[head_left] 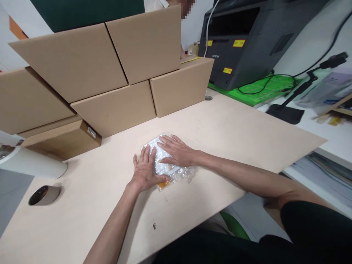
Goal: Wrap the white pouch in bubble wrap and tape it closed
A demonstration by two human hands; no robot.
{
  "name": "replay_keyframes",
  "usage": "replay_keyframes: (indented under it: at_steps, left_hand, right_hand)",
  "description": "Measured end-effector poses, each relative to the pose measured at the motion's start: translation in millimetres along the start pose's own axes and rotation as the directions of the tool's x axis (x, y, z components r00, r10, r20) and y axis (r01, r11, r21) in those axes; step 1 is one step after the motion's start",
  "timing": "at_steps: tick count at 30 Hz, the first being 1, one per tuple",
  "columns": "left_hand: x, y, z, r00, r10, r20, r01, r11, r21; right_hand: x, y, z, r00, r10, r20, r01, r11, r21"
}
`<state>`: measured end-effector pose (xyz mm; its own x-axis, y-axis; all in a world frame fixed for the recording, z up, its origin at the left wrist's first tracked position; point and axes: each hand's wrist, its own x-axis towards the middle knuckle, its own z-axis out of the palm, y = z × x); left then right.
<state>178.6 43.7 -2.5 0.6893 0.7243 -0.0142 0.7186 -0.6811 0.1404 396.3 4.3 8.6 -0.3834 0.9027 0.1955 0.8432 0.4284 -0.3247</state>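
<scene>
A small packet in clear bubble wrap (162, 168) lies on the tabletop, white inside with an orange patch (164, 184) at its near edge. Across its left side rests my left hand (145, 170), fingers spread and pointing away from me, the thumb reaching over the orange patch. My right hand (177, 151) presses flat on the packet's far right part, its fingers stretched to the left. Neither hand grips the packet. Loose wrap sticks out to the right below my right wrist. Both palms hide much of the packet.
Stacked cardboard boxes (115, 106) form a wall along the table's (233, 135) far side. A brown tape roll (44, 195) and a white cylinder (41, 161) stand at left. Beyond the table's right are a dark printer (233, 47) and a black stand (286, 112). Someone is partly visible behind the boxes.
</scene>
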Motion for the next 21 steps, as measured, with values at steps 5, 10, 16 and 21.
replay_keyframes:
  at_steps: [5, 10, 16, 21]
  left_hand:
    - [-0.9, -1.1, 2.6, 1.0, 0.014, -0.014, -0.015, 0.999, -0.033]
    - [-1.4, -11.2, 6.4, 0.997, 0.069, -0.027, -0.071, 0.992, -0.1]
    - [1.0, -16.0, 11.7, 0.997, 0.043, -0.061, -0.047, 0.996, -0.071]
    - [1.1, -15.2, 10.9, 0.997, 0.002, -0.075, -0.007, 0.998, -0.065]
  right_hand:
    - [9.4, 0.8, 18.0, 0.998, 0.028, -0.061, -0.029, 0.999, -0.021]
    - [6.7, 9.7, 24.1, 0.995, 0.03, -0.093, -0.027, 0.999, 0.031]
    - [8.0, 10.1, 25.3, 0.992, 0.052, -0.119, -0.044, 0.997, 0.069]
    - [10.9, 8.7, 29.2, 0.98, 0.133, -0.147, -0.113, 0.984, 0.138]
